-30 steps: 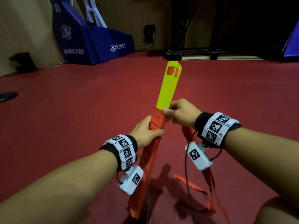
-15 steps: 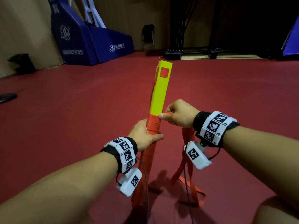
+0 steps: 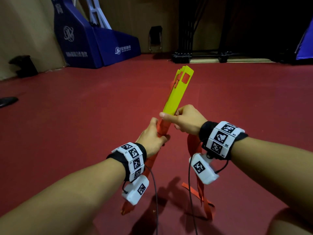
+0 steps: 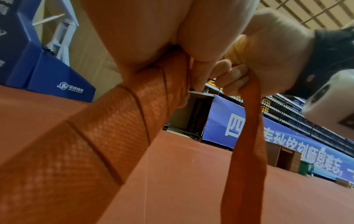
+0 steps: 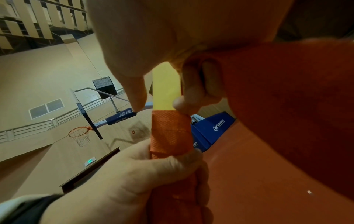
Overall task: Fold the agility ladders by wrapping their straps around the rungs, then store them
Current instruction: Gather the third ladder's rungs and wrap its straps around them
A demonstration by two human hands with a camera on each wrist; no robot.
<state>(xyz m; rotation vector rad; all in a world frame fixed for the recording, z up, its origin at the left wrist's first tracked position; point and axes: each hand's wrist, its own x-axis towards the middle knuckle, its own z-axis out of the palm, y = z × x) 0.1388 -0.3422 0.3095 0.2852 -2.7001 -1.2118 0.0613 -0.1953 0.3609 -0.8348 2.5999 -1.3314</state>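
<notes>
You are mid-wrap: your left hand grips the wrapped rungs, and just above it your right hand pinches the strap. Next, pull it tight around the rungs.

rungs: yellow stack, tilted upright, lower half strap-wrapped | strap: orange, tail dangling

Right hand fingertips on yellow rungs, left hand around orange strap wraps
</notes>
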